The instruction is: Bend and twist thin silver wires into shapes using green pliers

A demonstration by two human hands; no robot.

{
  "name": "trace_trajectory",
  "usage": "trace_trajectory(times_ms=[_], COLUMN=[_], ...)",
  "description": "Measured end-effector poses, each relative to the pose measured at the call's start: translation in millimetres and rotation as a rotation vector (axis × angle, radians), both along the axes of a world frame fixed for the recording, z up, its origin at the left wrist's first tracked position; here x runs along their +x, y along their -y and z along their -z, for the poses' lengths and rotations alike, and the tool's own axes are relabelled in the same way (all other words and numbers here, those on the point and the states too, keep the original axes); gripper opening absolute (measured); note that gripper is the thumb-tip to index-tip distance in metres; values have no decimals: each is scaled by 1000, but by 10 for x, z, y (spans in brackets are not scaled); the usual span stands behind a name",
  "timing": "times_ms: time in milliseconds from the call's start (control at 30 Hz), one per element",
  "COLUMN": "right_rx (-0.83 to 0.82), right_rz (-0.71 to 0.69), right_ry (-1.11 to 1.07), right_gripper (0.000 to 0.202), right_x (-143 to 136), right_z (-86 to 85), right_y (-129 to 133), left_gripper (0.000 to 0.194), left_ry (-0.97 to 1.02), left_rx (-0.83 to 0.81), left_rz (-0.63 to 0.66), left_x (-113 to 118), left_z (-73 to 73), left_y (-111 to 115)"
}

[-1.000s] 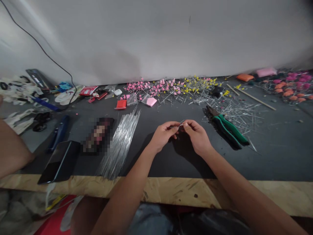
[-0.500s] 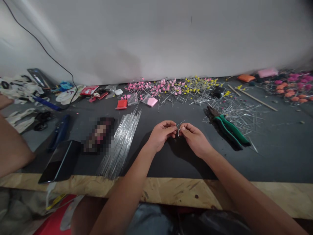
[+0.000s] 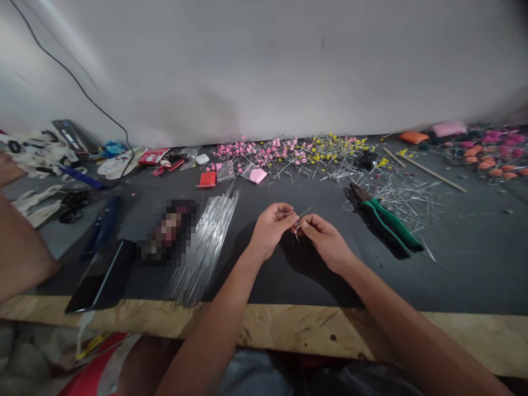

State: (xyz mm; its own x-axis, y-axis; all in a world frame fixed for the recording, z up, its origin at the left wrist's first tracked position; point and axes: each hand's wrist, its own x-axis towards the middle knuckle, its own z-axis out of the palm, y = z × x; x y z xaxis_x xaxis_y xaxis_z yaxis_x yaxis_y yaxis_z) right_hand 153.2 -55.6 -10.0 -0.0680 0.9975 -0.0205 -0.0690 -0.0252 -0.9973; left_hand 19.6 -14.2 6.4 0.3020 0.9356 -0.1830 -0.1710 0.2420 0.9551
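Over the middle of the dark mat, my left hand (image 3: 273,230) and my right hand (image 3: 324,237) meet at the fingertips. Both pinch a thin wire (image 3: 306,210), whose straight end sticks out up and right between them. A short pale curved end (image 3: 297,233) hangs below the fingertips. A bundle of straight silvery wires (image 3: 208,239) lies left of my left hand. Pliers with green handles (image 3: 390,223) rest to the right of my right hand.
Pink-tipped stems (image 3: 264,149) and yellow-tipped stems (image 3: 336,146) lie along the wall. Loose wires (image 3: 412,192) spread behind the pliers. A black phone (image 3: 101,275) sits near the wooden table edge (image 3: 289,324). Another person's arm (image 3: 22,247) reaches in at the left.
My right hand's fingertips have shifted slightly left and down, closer to my left fingers. The pale curved end has moved down and left with them.
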Motion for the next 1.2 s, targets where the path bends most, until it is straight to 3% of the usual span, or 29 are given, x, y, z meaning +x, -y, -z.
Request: trace_trajectory(times_ms=[100,233,467,767,1000,1200], right_rx=[73,151,170,98,41,22], right_rz=[70,151,109,119,125,140], right_ry=[136,318,367,376,281,206], right_gripper=[15,14,14,16,17,18], right_x=[25,60,52,80,70,86], right_z=[3,31,14,-36,11,60], right_y=[-28,-67,-58,-53,-74,-93], left_gripper=[20,15,14,18,6,12], left_ry=[-24,-27,-54,-200,-447,-482], left_rx=[-59,-136,-106,99,428,502], left_rz=[-13,106,123,56,-30,-65], left_x=[21,34,27,49,70,95], left_z=[21,18,-12,47,72,138], left_y=[0,10,47,57,100,131])
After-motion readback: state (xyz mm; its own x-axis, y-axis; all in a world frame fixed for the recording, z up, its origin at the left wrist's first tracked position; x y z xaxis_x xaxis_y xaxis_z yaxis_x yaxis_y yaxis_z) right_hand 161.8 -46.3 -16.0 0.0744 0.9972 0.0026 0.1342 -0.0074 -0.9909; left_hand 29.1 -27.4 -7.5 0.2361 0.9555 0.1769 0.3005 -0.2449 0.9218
